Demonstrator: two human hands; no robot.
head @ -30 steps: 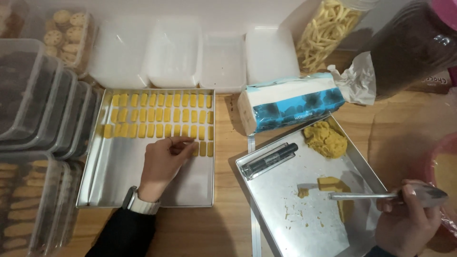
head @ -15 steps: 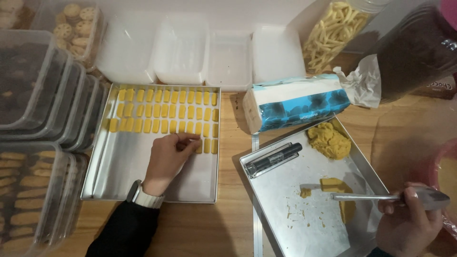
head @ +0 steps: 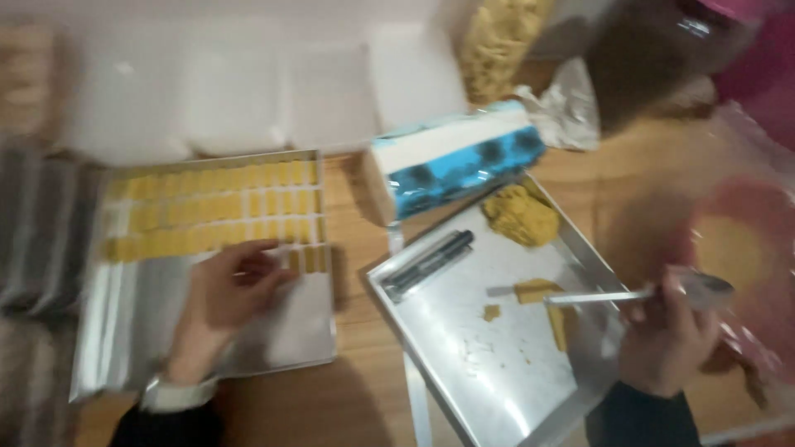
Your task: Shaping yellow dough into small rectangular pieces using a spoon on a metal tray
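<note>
The view is blurred by motion. My left hand [head: 228,290] rests on a metal baking tray [head: 306,343], fingertips at the end of the lowest row of small yellow dough pieces [head: 207,211]; whether it pinches a piece is hidden. My right hand [head: 671,331] grips a metal spatula [head: 596,296] whose blade lies on a second metal tray [head: 464,364], touching a cut yellow dough piece [head: 534,290]. A lump of yellow dough [head: 520,217] sits at that tray's far corner, and a dark elongated tool [head: 429,263] lies on its left side.
A blue and white carton [head: 455,165] lies between the trays. White containers [head: 248,91] stand behind the left tray, stacked plastic boxes [head: 37,232] at the far left. A bag of pale snacks [head: 501,37], a dark bag [head: 654,58] and a pink bowl [head: 745,248] sit right.
The camera has swung right and the picture has blurred. My left hand stays at the last row of dough pieces. My right hand keeps the spatula on the right tray.
</note>
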